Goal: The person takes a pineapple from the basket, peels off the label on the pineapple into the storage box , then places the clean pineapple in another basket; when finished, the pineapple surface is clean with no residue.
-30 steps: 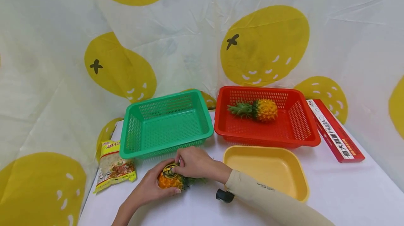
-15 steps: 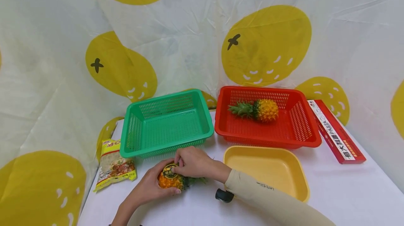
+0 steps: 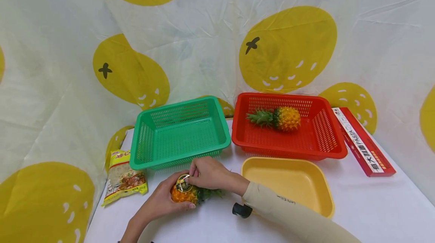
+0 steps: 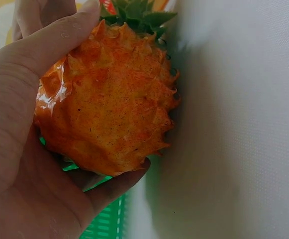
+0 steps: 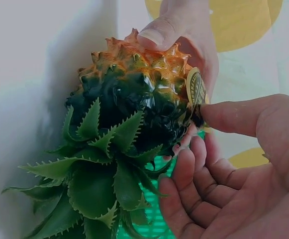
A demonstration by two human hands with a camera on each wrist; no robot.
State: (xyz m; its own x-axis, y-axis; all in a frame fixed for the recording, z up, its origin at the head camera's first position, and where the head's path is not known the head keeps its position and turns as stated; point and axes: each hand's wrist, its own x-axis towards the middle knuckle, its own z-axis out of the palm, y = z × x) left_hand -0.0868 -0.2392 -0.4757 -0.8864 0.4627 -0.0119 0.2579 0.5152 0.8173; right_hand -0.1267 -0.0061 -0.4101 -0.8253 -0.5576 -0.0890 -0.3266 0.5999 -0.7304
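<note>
A small orange pineapple (image 3: 183,196) with a green crown lies on its side on the table in front of the green basket. My left hand (image 3: 163,199) grips its base end, thumb on the near side and fingers round the far side, as the left wrist view also shows on the pineapple (image 4: 114,99). A round black-and-gold sticker (image 5: 196,89) sits on the pineapple's skin. My right hand (image 3: 210,175) reaches across from the right, its extended thumb pressing the sticker (image 3: 184,183). Its other fingers are loosely bent beside the fruit, near the crown (image 5: 92,184).
Behind stand a green basket (image 3: 180,156) and a red basket (image 3: 289,152) with another pineapple (image 3: 287,118) inside. A yellow tray (image 3: 323,182) lies under the right forearm's far side. At left is a yellow food packet (image 3: 125,182); at right, a red pasta box (image 3: 365,141).
The sticker under the right thumb looks slightly turned and the thumb has shifted a little on it. The left hand keeps its grip on the pineapple.
</note>
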